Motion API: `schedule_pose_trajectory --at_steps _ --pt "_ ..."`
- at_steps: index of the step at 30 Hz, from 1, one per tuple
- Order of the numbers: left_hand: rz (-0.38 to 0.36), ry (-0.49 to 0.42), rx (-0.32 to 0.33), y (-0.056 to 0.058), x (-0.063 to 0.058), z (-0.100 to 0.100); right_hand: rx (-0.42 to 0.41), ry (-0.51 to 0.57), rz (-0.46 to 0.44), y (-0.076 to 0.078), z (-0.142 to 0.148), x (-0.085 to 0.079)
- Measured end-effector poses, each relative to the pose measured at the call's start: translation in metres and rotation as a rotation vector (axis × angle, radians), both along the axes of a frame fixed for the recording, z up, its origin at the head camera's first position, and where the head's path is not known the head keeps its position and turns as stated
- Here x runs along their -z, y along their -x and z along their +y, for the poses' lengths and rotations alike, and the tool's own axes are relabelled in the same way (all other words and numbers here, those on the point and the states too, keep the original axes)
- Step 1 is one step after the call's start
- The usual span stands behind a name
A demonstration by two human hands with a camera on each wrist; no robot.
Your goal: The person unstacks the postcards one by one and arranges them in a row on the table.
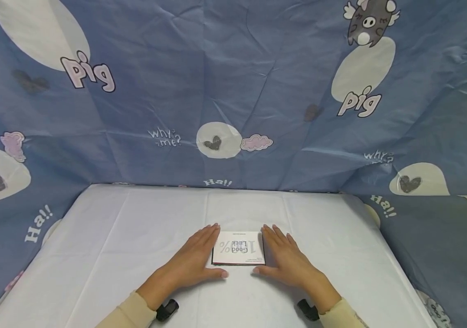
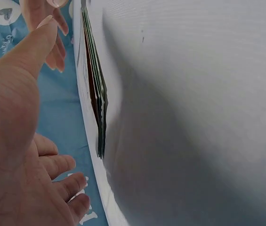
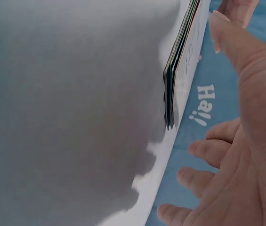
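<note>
A thin stack of cards [image 1: 239, 253] lies flat on the white-covered table, its white top printed with "Good Luck" over a large grey "100%", inverted in the head view. Seen edge-on in the left wrist view, the stack [image 2: 96, 89] shows several dark and greenish layers slightly fanned apart. My left hand [image 1: 194, 259] is at its left side, fingers extended forward and thumb pointing inward below the near edge. On the opposite side my right hand [image 1: 288, 262] mirrors it, fingertips close to the far right corner. Neither hand grips the stack.
The table [image 1: 135, 228] has a white cloth with faint creases. Blue fabric [image 1: 233, 91] printed with pigs, hearts and words rises behind it and along both sides. Dark wrist devices [image 1: 167, 310] sit under both wrists, beside beige sleeves [image 1: 128, 314].
</note>
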State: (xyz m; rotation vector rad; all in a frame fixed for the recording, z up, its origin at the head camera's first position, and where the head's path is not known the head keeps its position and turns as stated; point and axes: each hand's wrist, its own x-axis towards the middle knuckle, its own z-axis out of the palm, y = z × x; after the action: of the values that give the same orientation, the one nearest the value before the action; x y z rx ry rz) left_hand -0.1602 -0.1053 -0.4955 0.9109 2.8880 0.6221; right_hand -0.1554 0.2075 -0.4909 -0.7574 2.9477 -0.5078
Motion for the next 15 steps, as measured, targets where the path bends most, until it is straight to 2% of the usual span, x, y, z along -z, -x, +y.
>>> schedule_pose_trajectory --at_steps 5,10,15 --pt "0.006 -0.004 0.012 0.004 -0.001 0.003 -0.019 0.02 -0.017 0.002 -0.006 0.0" --pt "-0.014 -0.007 0.004 0.007 -0.003 0.008 -0.05 0.019 0.005 0.006 -0.008 0.0" --pt "-0.005 -0.003 0.02 0.012 0.002 0.012 -0.064 0.019 0.015 0.009 -0.009 0.001"
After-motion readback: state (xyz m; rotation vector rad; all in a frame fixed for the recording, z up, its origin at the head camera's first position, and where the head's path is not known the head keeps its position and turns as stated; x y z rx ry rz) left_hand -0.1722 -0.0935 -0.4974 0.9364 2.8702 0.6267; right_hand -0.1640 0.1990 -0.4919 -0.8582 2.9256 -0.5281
